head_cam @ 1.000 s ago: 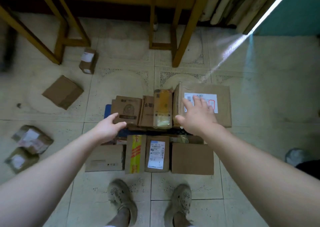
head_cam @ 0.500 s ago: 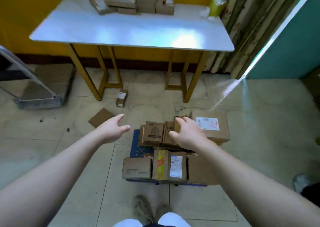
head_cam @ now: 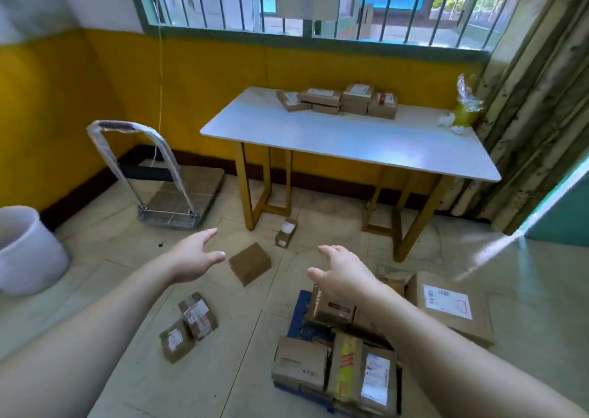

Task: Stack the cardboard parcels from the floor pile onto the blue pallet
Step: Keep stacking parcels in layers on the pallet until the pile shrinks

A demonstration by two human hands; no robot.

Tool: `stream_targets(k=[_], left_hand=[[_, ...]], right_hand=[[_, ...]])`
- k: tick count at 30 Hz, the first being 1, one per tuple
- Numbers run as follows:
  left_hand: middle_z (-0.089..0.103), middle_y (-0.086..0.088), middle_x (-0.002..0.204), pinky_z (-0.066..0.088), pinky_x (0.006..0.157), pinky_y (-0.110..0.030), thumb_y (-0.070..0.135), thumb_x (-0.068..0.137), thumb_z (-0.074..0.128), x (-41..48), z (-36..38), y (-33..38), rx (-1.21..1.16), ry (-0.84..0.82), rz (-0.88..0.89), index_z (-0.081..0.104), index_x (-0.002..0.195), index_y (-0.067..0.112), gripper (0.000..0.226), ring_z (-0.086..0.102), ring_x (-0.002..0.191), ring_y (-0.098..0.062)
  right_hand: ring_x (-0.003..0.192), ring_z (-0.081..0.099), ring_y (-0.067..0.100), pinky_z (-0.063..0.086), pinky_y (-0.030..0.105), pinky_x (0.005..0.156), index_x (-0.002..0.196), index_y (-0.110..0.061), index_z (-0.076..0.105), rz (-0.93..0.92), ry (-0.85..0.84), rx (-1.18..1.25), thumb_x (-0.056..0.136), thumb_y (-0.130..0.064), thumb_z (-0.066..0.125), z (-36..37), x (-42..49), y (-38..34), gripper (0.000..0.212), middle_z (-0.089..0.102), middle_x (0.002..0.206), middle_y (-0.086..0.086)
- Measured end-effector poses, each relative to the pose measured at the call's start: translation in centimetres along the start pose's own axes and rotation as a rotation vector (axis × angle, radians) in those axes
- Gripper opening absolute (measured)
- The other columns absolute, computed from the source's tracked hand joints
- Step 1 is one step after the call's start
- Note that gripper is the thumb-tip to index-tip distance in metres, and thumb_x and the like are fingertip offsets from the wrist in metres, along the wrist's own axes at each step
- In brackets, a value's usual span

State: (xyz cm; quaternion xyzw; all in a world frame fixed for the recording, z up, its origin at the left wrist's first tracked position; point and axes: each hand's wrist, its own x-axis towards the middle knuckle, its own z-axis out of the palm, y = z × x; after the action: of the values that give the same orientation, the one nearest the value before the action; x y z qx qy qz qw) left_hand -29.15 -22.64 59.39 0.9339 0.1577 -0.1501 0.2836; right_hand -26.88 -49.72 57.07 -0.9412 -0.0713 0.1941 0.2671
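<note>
Left hand is empty, fingers spread and loose, held in the air above the floor tiles. Right hand is the same: relaxed, palm down, grasping nothing, hovering over the far end of the blue pallet. The pallet sits on the floor, bottom middle, mostly covered by stacked boxes (brown cardboard, one with yellow tape, one with a white label). A big flat box with a shipping label lies at the right side of the pallet; cannot tell if it rests on it. Loose on the floor: a plain brown box between the two hands, a small upright box near a table leg, and two taped parcels side by side left of the pallet. The white-topped table behind carries more parcels. A folding trolley and a white bucket stand at left.
</note>
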Motion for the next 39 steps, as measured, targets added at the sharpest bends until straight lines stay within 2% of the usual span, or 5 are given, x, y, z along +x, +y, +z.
stream_targets(k=[10, 16, 24, 39], left_hand=[[0.025, -0.002, 0.157, 0.025, 0.112, -0.035, 0.034, 0.094, 0.056, 1.0, -8.4, -13.6, -0.055, 0.004, -0.037, 0.022, 0.152, 0.023, 0.068, 0.028, 0.142, -0.021], [0.025, -0.003, 0.157, 0.026, 0.112, -0.037, 0.034, 0.094, 0.056, 2.7, -11.3, -19.6, -0.057, -0.061, -0.081, 0.02, 0.152, 0.025, 0.068, 0.03, 0.141, -0.023], [0.026, -0.004, 0.157, 0.026, 0.112, -0.037, 0.035, 0.094, 0.055, 8.3, -13.0, -22.9, -0.154, -0.104, -0.117, 0.022, 0.151, 0.028, 0.067, 0.03, 0.141, -0.024], [0.027, -0.001, 0.156, 0.025, 0.111, -0.031, 0.037, 0.094, 0.054, 25.9, -17.4, -25.1, 0.006, -0.208, -0.202, 0.022, 0.151, 0.025, 0.067, 0.03, 0.141, -0.022]], right_hand=[[0.139, 0.035, 0.021, 0.039, 0.04, 0.108, 0.15, -0.029, 0.029, -0.068, -0.033, -0.007, 0.092, -0.048, 0.056, 9.0, 4.9, -14.8, 0.066, 0.03, 0.155, -0.001], [0.14, 0.031, 0.018, 0.036, 0.037, 0.11, 0.151, -0.027, 0.028, -0.039, -0.094, -0.031, 0.093, -0.049, 0.054, 13.3, 6.4, -18.5, 0.067, 0.029, 0.156, -0.002], [0.14, 0.031, 0.019, 0.033, 0.035, 0.111, 0.15, -0.025, 0.028, 0.025, -0.159, -0.071, 0.093, -0.048, 0.054, 15.3, 12.1, -19.5, 0.067, 0.03, 0.155, 0.001], [0.135, 0.039, 0.023, 0.037, 0.038, 0.11, 0.15, -0.022, 0.029, 0.131, -0.312, -0.016, 0.095, -0.047, 0.051, 18.4, 31.6, -24.3, 0.065, 0.034, 0.153, 0.005]])
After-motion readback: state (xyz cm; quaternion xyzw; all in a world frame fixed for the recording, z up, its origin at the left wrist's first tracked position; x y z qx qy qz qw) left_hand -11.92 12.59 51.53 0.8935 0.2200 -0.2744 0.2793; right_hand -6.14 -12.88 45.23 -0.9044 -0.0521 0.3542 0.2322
